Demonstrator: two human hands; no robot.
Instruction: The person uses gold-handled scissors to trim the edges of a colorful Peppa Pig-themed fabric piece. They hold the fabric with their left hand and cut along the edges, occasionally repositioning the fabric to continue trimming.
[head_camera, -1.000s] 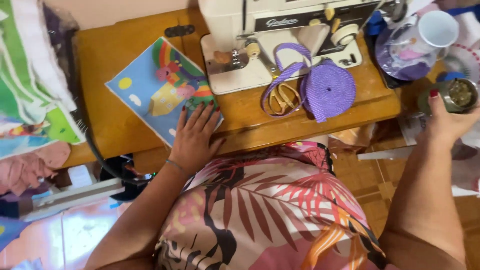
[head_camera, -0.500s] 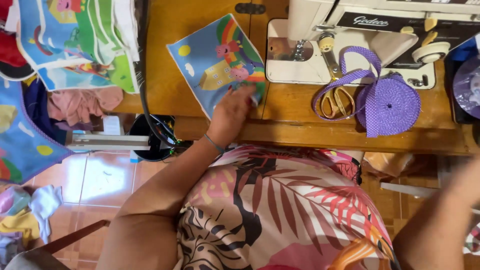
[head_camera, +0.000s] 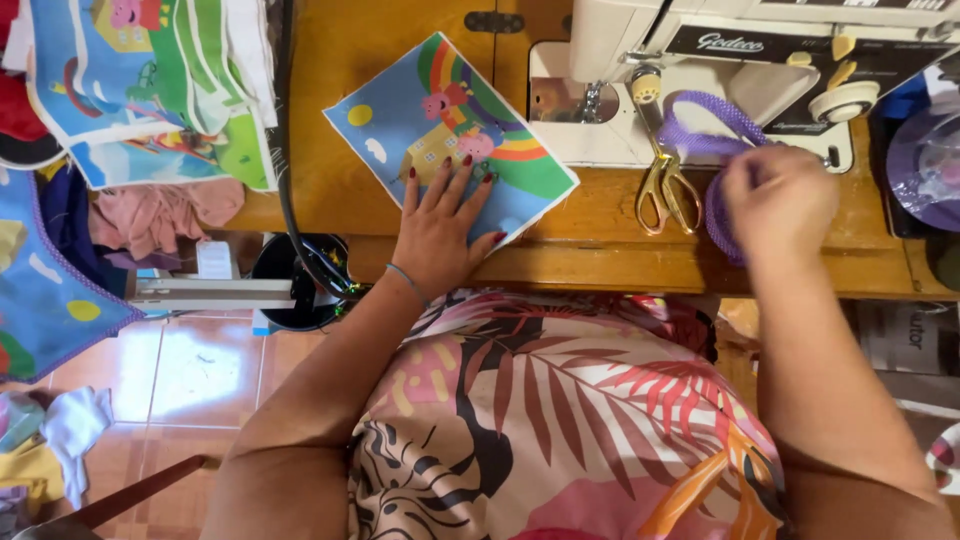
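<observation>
At frame centre, left hand (head_camera: 440, 235) flat, fingers spread, pinning printed fabric square (head_camera: 450, 135) on desk (head_camera: 330, 120). Centre right, blurred right hand (head_camera: 780, 200) clenched over purple cord roll (head_camera: 715, 205). Risk: cord snagging gold scissors (head_camera: 665, 185) alongside, dragging them off edge.

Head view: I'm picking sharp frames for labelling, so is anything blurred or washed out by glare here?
Head view: the right hand is smeared by motion blur over the purple cord roll; the left hand, flat on the printed fabric piece, is sharp; the scissors read clearly; the floor tiles show soft glare; light is even, shadows mild.
</observation>
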